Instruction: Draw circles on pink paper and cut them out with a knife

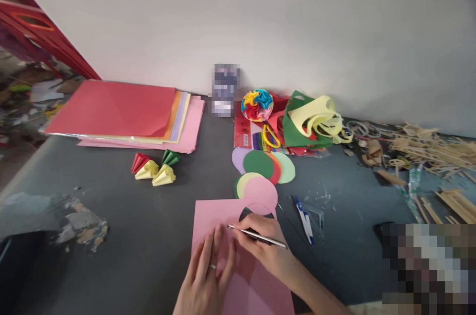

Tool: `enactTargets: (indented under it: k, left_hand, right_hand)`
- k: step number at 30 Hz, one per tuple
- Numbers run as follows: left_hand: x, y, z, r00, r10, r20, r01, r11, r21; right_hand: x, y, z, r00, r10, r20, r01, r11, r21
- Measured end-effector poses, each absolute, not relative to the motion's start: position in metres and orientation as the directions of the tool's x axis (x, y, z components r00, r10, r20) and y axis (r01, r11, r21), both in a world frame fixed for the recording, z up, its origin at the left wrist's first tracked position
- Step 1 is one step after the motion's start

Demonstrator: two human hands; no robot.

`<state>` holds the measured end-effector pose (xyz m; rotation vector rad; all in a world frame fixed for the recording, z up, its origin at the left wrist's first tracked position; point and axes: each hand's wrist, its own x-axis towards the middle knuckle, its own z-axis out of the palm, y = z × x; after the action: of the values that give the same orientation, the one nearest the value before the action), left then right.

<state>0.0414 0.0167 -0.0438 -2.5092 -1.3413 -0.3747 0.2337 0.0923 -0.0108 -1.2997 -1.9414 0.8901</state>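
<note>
At the near edge of the table (148, 235) the left hand (206, 280) lies flat with open fingers on the pink sheet (256, 290), while the right hand (266, 248), closed around a thin metal tool (256, 236), points its long axis leftward, tip just beside the left fingertips.

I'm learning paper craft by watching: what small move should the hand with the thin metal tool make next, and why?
Probably draw the thin metal tool onward in the right hand across the pink paper sheet: its tip touches the sheet and the left hand lies flat on the paper.
</note>
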Motion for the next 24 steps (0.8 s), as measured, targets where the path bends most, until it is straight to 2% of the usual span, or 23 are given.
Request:
enactTargets:
  k: [2, 7, 14, 18, 24]
  left_hand:
    - [0.040, 0.016, -0.046, 0.535, 0.766, 0.357, 0.837, -0.539, -0.097]
    - [0.039, 0.016, -0.047, 0.534, 0.768, 0.354, 0.837, -0.539, -0.092]
    - [0.039, 0.017, -0.046, 0.548, 0.762, 0.346, 0.830, -0.548, -0.108]
    - [0.039, 0.018, -0.045, 0.554, 0.759, 0.342, 0.825, -0.556, -0.102]
    - [0.039, 0.017, -0.047, 0.537, 0.765, 0.356, 0.836, -0.538, -0.105]
  right_hand:
    - [0.235, 0.090, -0.014, -0.313, 0.938, 0.152, 0.510, 0.301, -0.806]
    - [0.241, 0.080, -0.018, -0.287, 0.953, 0.103, 0.511, 0.243, -0.824]
    - [0.238, 0.070, -0.018, -0.231, 0.956, 0.179, 0.525, 0.278, -0.804]
    - [0.240, 0.064, -0.017, -0.233, 0.965, 0.117, 0.539, 0.228, -0.811]
    - [0.246, 0.056, -0.018, -0.193, 0.977, 0.094, 0.526, 0.184, -0.830]
